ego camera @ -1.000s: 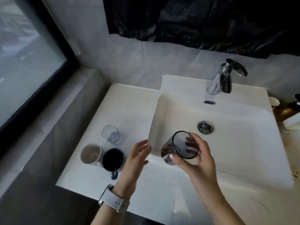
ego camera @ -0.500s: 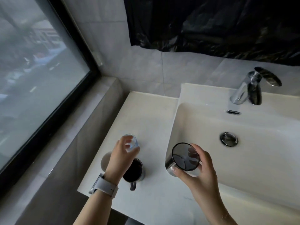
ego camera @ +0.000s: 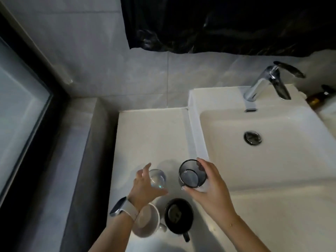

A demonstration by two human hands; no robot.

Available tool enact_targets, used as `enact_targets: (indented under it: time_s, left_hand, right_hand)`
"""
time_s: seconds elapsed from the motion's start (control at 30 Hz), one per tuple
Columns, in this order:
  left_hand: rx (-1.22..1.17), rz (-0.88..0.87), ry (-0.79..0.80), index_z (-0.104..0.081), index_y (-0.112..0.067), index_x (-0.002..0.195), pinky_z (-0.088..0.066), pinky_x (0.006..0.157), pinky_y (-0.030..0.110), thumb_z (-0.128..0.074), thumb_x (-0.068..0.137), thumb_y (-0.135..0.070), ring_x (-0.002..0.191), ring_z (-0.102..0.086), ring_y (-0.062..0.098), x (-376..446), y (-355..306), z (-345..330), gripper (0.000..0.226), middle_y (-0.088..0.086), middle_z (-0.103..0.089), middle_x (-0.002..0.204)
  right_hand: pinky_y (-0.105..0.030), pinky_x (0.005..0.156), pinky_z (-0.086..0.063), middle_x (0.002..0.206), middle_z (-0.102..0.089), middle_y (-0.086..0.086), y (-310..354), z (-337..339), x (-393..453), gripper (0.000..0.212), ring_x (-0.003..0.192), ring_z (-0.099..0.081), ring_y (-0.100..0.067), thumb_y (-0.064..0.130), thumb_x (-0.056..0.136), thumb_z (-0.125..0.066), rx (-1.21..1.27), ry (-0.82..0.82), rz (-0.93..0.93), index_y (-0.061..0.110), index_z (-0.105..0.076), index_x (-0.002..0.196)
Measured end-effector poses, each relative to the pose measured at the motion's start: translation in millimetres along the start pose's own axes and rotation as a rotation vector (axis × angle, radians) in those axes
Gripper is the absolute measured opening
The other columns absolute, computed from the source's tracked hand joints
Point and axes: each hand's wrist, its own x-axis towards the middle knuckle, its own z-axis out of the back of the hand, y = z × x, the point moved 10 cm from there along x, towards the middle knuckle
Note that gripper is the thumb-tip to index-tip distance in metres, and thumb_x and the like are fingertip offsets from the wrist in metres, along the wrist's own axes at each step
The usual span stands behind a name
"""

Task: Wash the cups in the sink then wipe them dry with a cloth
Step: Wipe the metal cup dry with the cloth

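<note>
Four cups sit in my view, all low and left of centre. My right hand [ego camera: 209, 186] holds the dark glass [ego camera: 192, 174], fingers [ego camera: 201, 163] curled round its far rim and thumb against its near side; the glass is upright, just left of the sink's [ego camera: 272, 160] left wall, over the worktop [ego camera: 151, 135]. Whether its base touches the worktop I cannot tell. My left hand [ego camera: 145, 188] grips the clear glass [ego camera: 157, 178], which is tilted with its mouth toward the right; the fingers wrap it from the left and below. It lies just beside the dark glass, apart from it.

Below these, near the bottom edge, the white mug [ego camera: 145, 222] stands partly under my left wrist, and the black mug [ego camera: 179, 216] stands just right of it, handle pointing toward the bottom of the frame. The two mugs look to be touching or nearly so.

A watch [ego camera: 121, 208] with a pale strap sits on my left wrist. At upper right the tap [ego camera: 263, 82] stands behind the sink, with the drain [ego camera: 252, 138] below it. A window [ego camera: 20, 106] fills the left edge, and black sheeting [ego camera: 227, 24] hangs across the top.
</note>
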Motion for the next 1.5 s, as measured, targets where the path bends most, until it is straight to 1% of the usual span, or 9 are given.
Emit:
enact_targets:
  time_s: [0.13,0.27,0.4,0.63,0.8,0.93,1.1,1.33,1.5]
  left_hand:
    - [0.105,-0.129,-0.006,-0.032,-0.026,0.142,-0.038,0.093,0.024,-0.083,0.068,-0.029,0.116,-0.050,0.026,10.2,-1.3,-6.8,0.090,0.002,-0.039,0.135]
    - [0.030,-0.154,-0.095,-0.042,-0.028,0.134,-0.037,0.081,0.021,-0.083,0.068,-0.023,0.107,-0.053,0.021,27.2,6.6,7.8,0.079,-0.001,-0.047,0.128]
    - [-0.083,-0.157,-0.189,-0.038,-0.019,0.137,-0.045,0.086,0.031,-0.085,0.067,-0.017,0.109,-0.056,0.027,61.8,2.2,33.3,0.085,0.005,-0.052,0.130]
    - [-0.243,-0.189,-0.346,-0.047,-0.017,0.132,-0.042,0.080,0.023,-0.089,0.063,-0.009,0.088,-0.054,0.022,133.0,-34.4,76.5,0.081,0.007,-0.041,0.129]
    - [-0.262,-0.219,-0.372,-0.045,-0.022,0.140,-0.045,0.086,0.024,-0.089,0.067,-0.014,0.094,-0.057,0.023,189.5,-63.6,92.1,0.085,0.005,-0.039,0.126]
    - [-0.297,-0.274,-0.360,-0.046,-0.022,0.141,-0.052,0.091,0.033,-0.088,0.068,-0.013,0.101,-0.058,0.022,223.6,-85.4,96.4,0.085,-0.004,-0.038,0.118]
    - [-0.356,-0.328,-0.369,-0.045,-0.026,0.141,-0.054,0.093,0.037,-0.086,0.070,-0.014,0.106,-0.059,0.020,245.7,-107.5,96.5,0.082,-0.005,-0.041,0.120]
    - [-0.413,-0.247,-0.390,-0.045,-0.014,0.135,-0.054,0.092,0.040,-0.089,0.067,-0.021,0.107,-0.059,0.022,264.7,-111.3,88.1,0.082,0.005,-0.046,0.128]
    - [-0.424,-0.196,-0.325,-0.032,-0.014,0.147,-0.043,0.099,0.027,-0.085,0.075,-0.019,0.122,-0.052,0.024,251.4,-107.6,88.7,0.090,0.009,-0.040,0.140]
  right_hand:
    - [-0.028,0.096,-0.046,0.120,-0.048,0.021,-20.3,-33.4,6.0,0.087,0.112,-0.047,-0.005,0.042,0.060,-0.085,-0.164,0.009,-0.096,0.027,-0.046,0.137]
    - [-0.006,0.088,-0.033,0.115,-0.052,0.010,-43.1,-45.9,20.5,0.085,0.105,-0.049,-0.007,0.030,0.059,-0.089,-0.188,-0.042,-0.216,0.018,-0.050,0.134]
    - [-0.026,0.100,-0.042,0.126,-0.055,0.002,-49.3,-67.8,61.0,0.081,0.116,-0.053,-0.017,0.023,0.063,-0.084,-0.194,-0.015,-0.205,0.014,-0.048,0.135]
    - [-0.025,0.096,-0.043,0.126,-0.050,-0.001,-52.0,-83.7,163.4,0.082,0.116,-0.052,-0.019,0.026,0.064,-0.085,-0.141,-0.106,-0.260,0.013,-0.047,0.136]
    - [-0.028,0.100,-0.041,0.130,-0.050,-0.004,-49.7,-85.6,232.6,0.082,0.119,-0.050,-0.023,0.030,0.068,-0.083,-0.187,-0.160,-0.255,0.010,-0.045,0.139]
    - [-0.028,0.095,-0.027,0.132,-0.052,-0.010,-31.7,-84.9,279.6,0.079,0.113,-0.044,-0.034,0.038,0.073,-0.077,-0.508,-0.163,-0.142,0.006,-0.046,0.138]
    - [-0.034,0.109,-0.025,0.146,-0.037,-0.014,-31.1,-80.3,305.8,0.071,0.128,-0.033,-0.034,0.030,0.086,-0.066,-0.641,-0.122,-0.122,-0.001,-0.035,0.143]
    - [-0.025,0.116,-0.015,0.157,-0.021,-0.011,-36.7,-76.6,311.0,0.068,0.146,-0.017,-0.025,0.014,0.092,-0.058,-0.547,-0.112,-0.092,0.002,-0.022,0.150]
    - [-0.025,0.113,-0.021,0.150,-0.038,-0.012,-23.8,-64.2,279.5,0.067,0.140,-0.033,-0.027,0.014,0.082,-0.069,-0.393,-0.128,-0.039,0.002,-0.042,0.142]
